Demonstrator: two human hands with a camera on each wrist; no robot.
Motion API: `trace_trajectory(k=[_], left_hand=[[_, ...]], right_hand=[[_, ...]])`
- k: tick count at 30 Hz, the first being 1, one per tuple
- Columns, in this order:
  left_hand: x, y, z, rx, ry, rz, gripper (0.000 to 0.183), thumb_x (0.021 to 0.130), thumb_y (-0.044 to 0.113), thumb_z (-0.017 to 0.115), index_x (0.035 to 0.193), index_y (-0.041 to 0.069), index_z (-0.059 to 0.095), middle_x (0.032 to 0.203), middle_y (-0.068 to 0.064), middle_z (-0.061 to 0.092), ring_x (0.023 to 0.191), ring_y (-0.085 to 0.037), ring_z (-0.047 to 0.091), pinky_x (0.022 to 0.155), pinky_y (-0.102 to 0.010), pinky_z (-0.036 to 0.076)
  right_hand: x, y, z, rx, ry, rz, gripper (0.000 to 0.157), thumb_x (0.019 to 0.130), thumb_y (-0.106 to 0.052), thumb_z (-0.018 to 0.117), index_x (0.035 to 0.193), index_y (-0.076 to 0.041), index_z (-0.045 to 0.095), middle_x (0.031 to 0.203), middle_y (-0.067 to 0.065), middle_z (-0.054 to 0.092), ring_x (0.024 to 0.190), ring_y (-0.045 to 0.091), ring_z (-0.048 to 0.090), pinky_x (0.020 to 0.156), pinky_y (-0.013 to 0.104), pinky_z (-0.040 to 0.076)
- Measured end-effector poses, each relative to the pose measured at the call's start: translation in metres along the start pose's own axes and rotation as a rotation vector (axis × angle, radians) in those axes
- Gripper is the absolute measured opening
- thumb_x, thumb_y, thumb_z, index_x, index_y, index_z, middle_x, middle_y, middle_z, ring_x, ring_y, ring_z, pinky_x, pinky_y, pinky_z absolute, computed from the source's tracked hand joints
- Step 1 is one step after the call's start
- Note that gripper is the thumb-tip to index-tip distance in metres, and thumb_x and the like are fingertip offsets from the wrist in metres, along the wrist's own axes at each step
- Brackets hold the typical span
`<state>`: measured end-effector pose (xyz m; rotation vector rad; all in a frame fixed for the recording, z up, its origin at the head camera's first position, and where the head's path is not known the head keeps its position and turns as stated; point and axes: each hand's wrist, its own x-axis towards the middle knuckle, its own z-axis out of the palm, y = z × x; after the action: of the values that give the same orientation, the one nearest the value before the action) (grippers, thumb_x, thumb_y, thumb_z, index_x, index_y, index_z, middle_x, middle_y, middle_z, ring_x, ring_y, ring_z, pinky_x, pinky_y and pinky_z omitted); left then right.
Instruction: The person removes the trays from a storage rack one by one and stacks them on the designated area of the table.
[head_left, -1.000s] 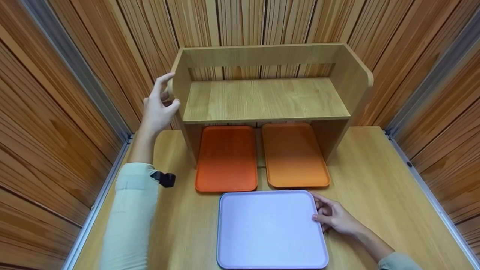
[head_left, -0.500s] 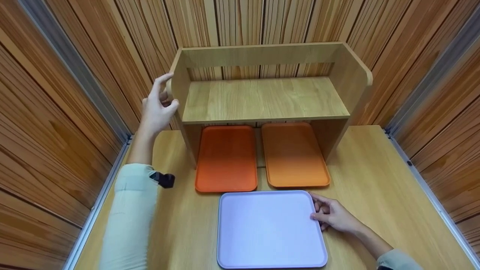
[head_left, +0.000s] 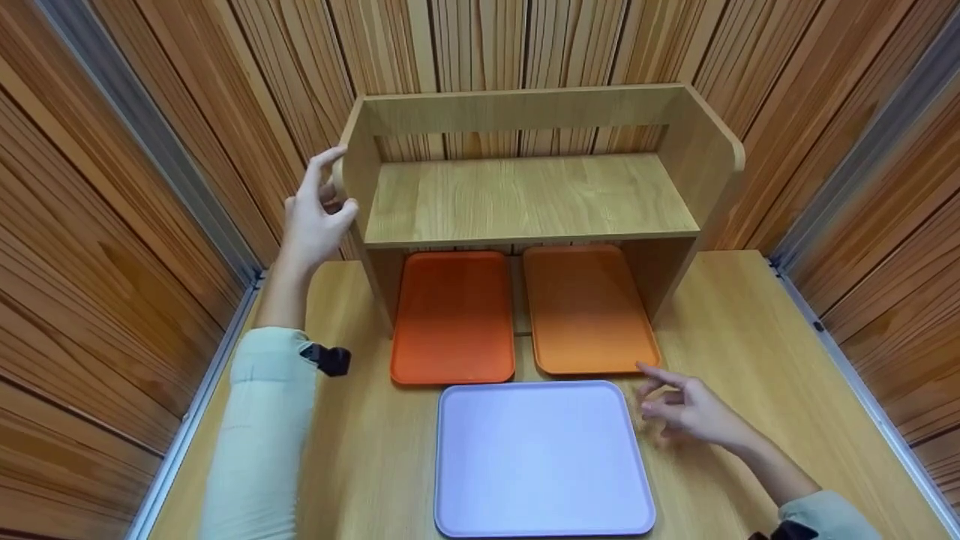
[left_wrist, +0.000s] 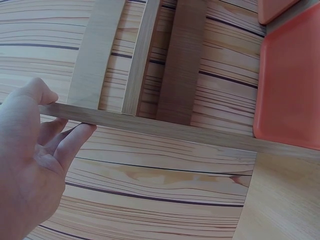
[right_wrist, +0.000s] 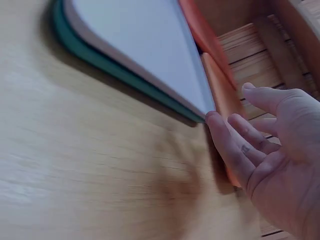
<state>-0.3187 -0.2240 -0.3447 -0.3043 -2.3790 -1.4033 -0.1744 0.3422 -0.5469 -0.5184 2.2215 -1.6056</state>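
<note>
My left hand point(head_left: 319, 217) holds the upper left side panel of a small wooden desktop shelf point(head_left: 536, 199). In the left wrist view the thumb lies on one face of the panel and the fingers on the other. My right hand point(head_left: 694, 409) hovers beside the lavender tray point(head_left: 544, 457), fingers extended and holding nothing. A teal tray point(right_wrist: 90, 57) lies beneath the lavender one in the right wrist view. Beyond them, partly under the shelf, are a red-orange tray point(head_left: 454, 322) on the left and an orange tray point(head_left: 592, 315) on the right.
Everything stands on a light wooden table point(head_left: 742, 330). Wood-patterned walls point(head_left: 480, 45) rise behind the shelf and at both sides. Metal rails point(head_left: 862, 397) run along the table's left and right edges.
My right hand has let go of the lavender tray's right edge and moved slightly right and up. The left hand stays at the shelf's side panel; the trays lie almost where they were.
</note>
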Motion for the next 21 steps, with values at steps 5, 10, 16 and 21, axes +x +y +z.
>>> trace_trajectory(k=[5,10,16,21], left_hand=[[-0.001,0.001,-0.001,0.0,-0.003,-0.009,0.071,0.105,0.005,0.059,0.17,0.031,0.046,0.159,-0.022,0.066,0.138,-0.034,0.074,0.094,-0.028,0.061],[0.0,0.001,-0.001,-0.001,-0.005,-0.01,0.071,0.105,0.006,0.058,0.17,0.031,0.046,0.161,-0.022,0.064,0.139,-0.034,0.073,0.098,-0.034,0.063],[0.0,0.001,0.0,-0.01,-0.005,-0.014,0.071,0.105,0.005,0.058,0.17,0.03,0.046,0.163,-0.023,0.061,0.141,-0.035,0.072,0.11,-0.053,0.064],[-0.001,0.004,-0.001,-0.013,-0.002,-0.009,0.071,0.105,0.005,0.059,0.17,0.031,0.046,0.161,-0.022,0.063,0.14,-0.036,0.073,0.107,-0.045,0.065]], right_hand=[[-0.002,-0.01,-0.012,-0.072,0.07,-0.052,0.066,0.112,-0.006,0.066,0.171,0.005,0.039,0.126,-0.013,0.067,0.098,0.007,0.075,0.069,0.031,0.068],[-0.003,-0.017,-0.021,-0.1,0.155,-0.089,0.062,0.111,-0.002,0.065,0.168,0.004,0.043,0.124,-0.018,0.068,0.102,0.003,0.074,0.072,0.031,0.069],[0.003,-0.012,-0.021,-0.111,0.297,-0.098,0.059,0.105,0.003,0.07,0.16,0.013,0.049,0.122,-0.02,0.071,0.111,-0.001,0.072,0.083,0.023,0.068],[0.013,-0.001,-0.014,-0.133,0.457,-0.139,0.054,0.099,0.009,0.075,0.151,0.016,0.058,0.122,-0.027,0.072,0.115,-0.009,0.067,0.093,0.009,0.058]])
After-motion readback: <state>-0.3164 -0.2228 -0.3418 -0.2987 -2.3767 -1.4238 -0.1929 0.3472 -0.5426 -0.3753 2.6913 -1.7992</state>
